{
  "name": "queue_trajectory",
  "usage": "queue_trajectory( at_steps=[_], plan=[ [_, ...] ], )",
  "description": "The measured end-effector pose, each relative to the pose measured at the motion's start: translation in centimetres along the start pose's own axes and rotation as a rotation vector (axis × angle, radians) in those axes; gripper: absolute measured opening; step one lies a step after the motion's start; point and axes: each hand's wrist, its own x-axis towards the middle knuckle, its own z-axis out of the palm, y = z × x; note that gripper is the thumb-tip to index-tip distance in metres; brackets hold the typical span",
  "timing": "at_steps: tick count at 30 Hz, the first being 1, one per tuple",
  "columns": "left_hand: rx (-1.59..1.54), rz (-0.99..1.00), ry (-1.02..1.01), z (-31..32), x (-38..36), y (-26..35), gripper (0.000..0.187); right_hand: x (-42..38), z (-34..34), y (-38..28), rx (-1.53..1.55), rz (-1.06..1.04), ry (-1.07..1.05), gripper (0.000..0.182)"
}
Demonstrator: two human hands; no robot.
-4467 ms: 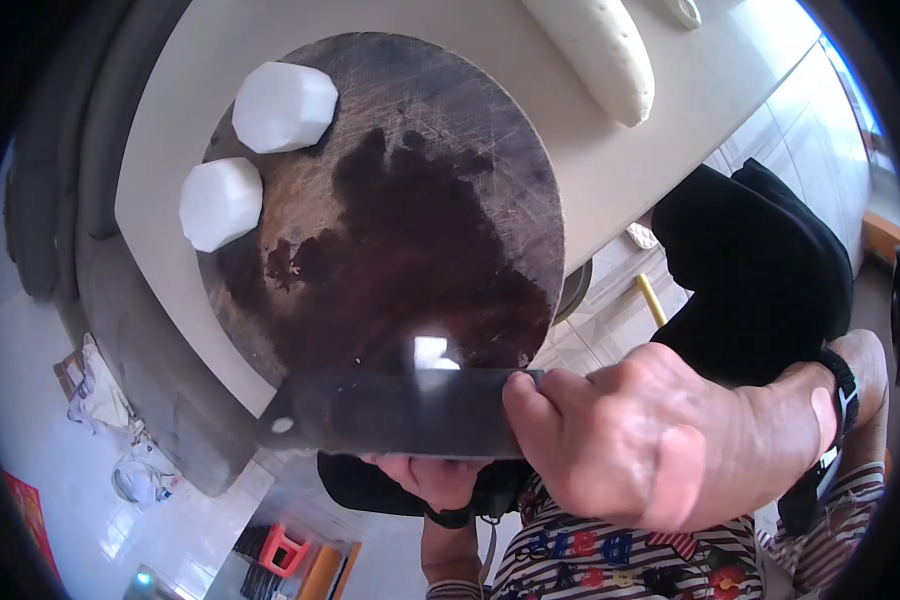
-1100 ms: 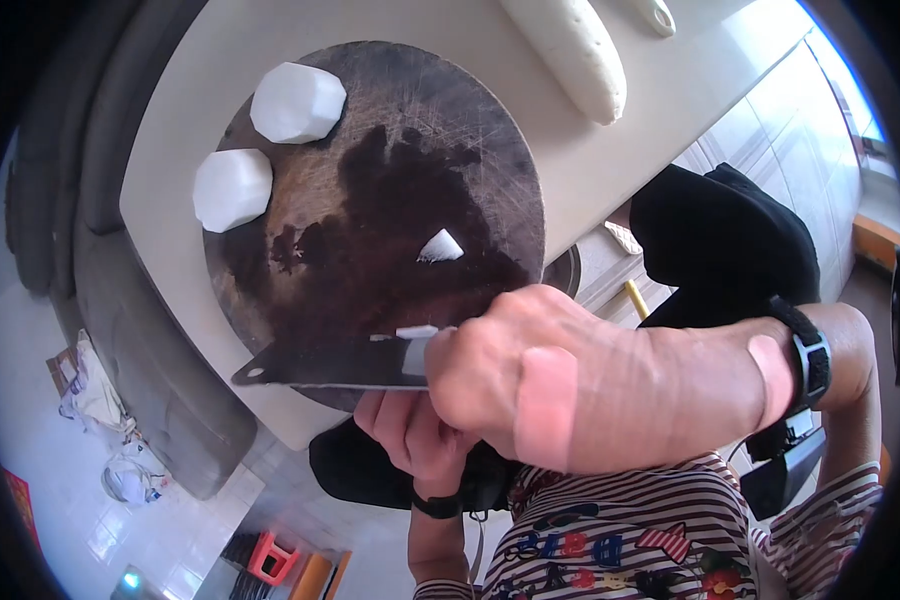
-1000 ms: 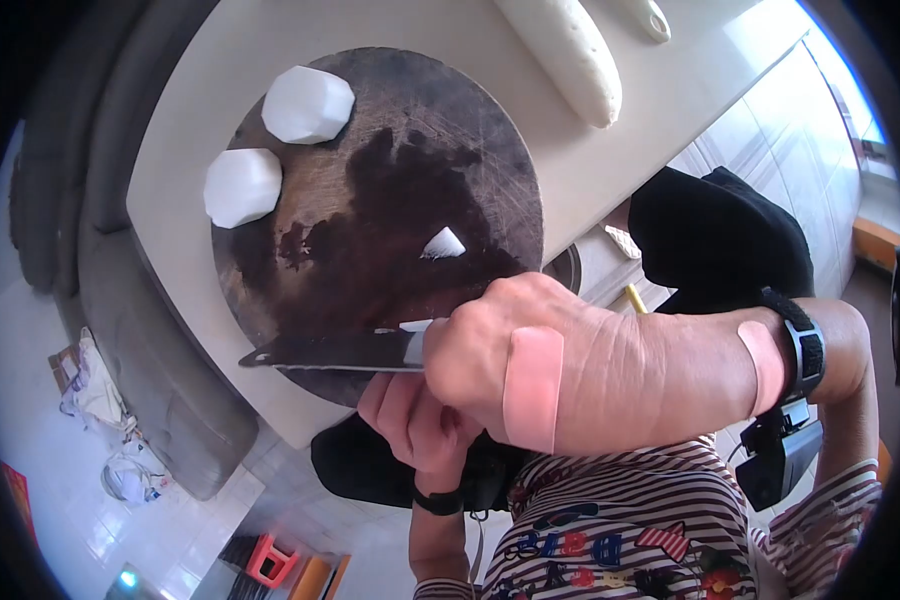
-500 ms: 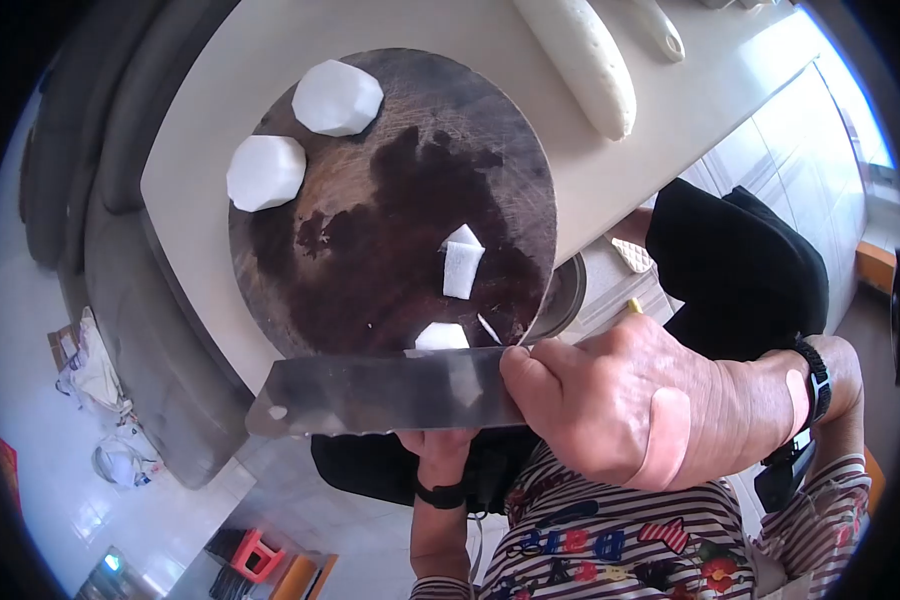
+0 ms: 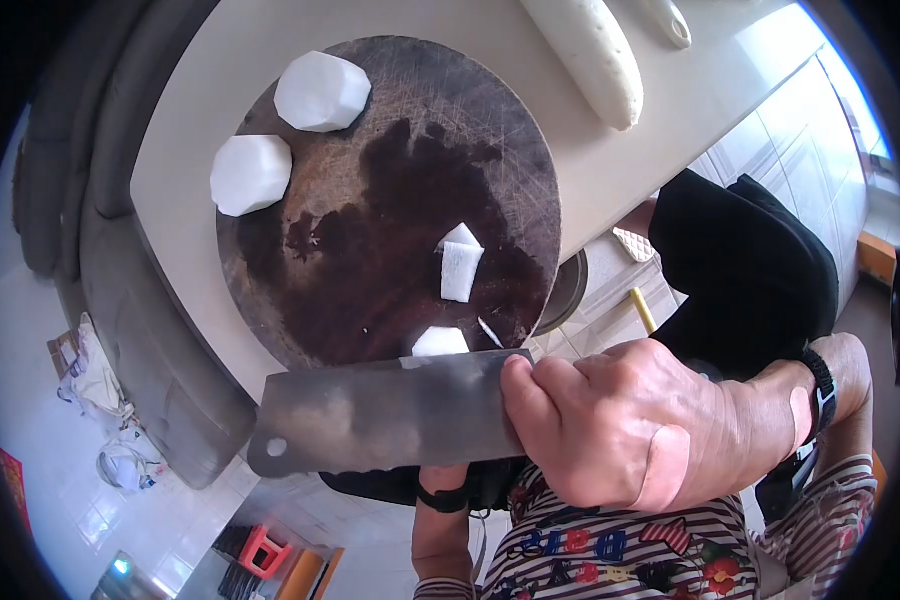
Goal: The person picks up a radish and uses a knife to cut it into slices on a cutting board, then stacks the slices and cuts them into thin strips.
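Observation:
My right hand [image 5: 595, 425], with pink adhesive strips on it, grips a wide cleaver [image 5: 390, 415] by the handle end. The blade lies broadside to me across the near edge of the round wooden chopping board [image 5: 400, 180]. Behind the blade is my left hand [image 5: 444, 477]; only the part near the wrist shows, and its fingers are hidden. A white radish piece [image 5: 439, 342] peeks out above the blade's upper edge. Nearby on the wet board lie peel slices [image 5: 460, 265] and a thin sliver [image 5: 490, 333]. Two peeled radish chunks [image 5: 322, 92] [image 5: 251, 175] sit at its far left.
A whole white radish [image 5: 595, 65] lies on the pale table [image 5: 660, 120] beyond the board, with a white handled object [image 5: 668, 22] beside it. Below the table's right edge a dark round basin [image 5: 567, 290] shows. A grey sofa [image 5: 140, 330] stands at left.
The cleaver and my right hand have moved slightly toward me, and the blade's face has tilted more into view. My left hand is more covered by the blade. The radish pieces stay put.

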Motion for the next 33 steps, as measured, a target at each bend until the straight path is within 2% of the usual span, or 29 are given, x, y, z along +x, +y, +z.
queue_trajectory(
  at_steps=[1, 3, 8, 10, 12, 16, 18, 21, 23, 25, 31, 33],
  plan=[
    [-0.080, -0.034, 0.009, -0.3, 0.1, 0.0, 0.048, 0.1, -0.1, 0.0, 0.001, 0.002, 0.000, 0.038],
    [-0.237, -0.103, 0.032, -0.7, 0.6, 0.1, 0.047, 0.4, -0.6, 0.3, 0.215, 0.041, 0.025, 0.030],
    [-0.462, -0.196, 0.098, -1.7, 1.8, 0.5, 0.044, 1.0, -0.6, 1.0, 0.358, 0.068, -0.002, 0.020],
    [-0.492, -0.205, 0.123, -1.8, 2.0, 0.5, 0.043, 1.3, -0.9, 1.2, 0.370, 0.046, 0.007, 0.018],
    [-0.502, -0.210, 0.142, -2.0, 2.3, 0.5, 0.042, 1.5, -1.4, 1.3, 0.403, 0.050, -0.144, 0.021],
    [-0.580, -0.183, 0.184, -1.8, 3.3, 0.1, 0.039, 1.8, -0.2, 1.7, 0.432, 0.025, -0.081, 0.017],
    [-0.665, -0.160, 0.187, -2.0, 3.9, 0.1, 0.036, 2.1, 0.2, 1.7, 0.529, 0.116, -0.065, 0.013],
    [-0.650, -0.162, 0.259, -2.3, 5.4, 0.6, 0.031, 3.0, 1.4, 1.8, 0.402, 0.189, -0.158, 0.011],
    [-0.669, -0.161, 0.266, -2.4, 5.7, 0.7, 0.024, 3.5, 0.9, 1.7, 0.427, 0.211, -0.222, 0.012],
    [-0.647, -0.175, 0.287, -2.2, 5.7, 0.9, 0.018, 3.7, 0.2, 1.3, 0.297, 0.299, -0.286, 0.015],
    [-0.553, -0.125, 0.314, -2.2, 6.1, 0.8, 0.022, 1.9, 0.0, 2.1, 0.093, 0.226, -0.130, 0.013],
    [-0.545, -0.112, 0.321, -2.0, 5.6, 0.6, 0.024, 0.8, -0.3, 1.4, 0.231, 0.063, 0.074, 0.013]
  ],
)
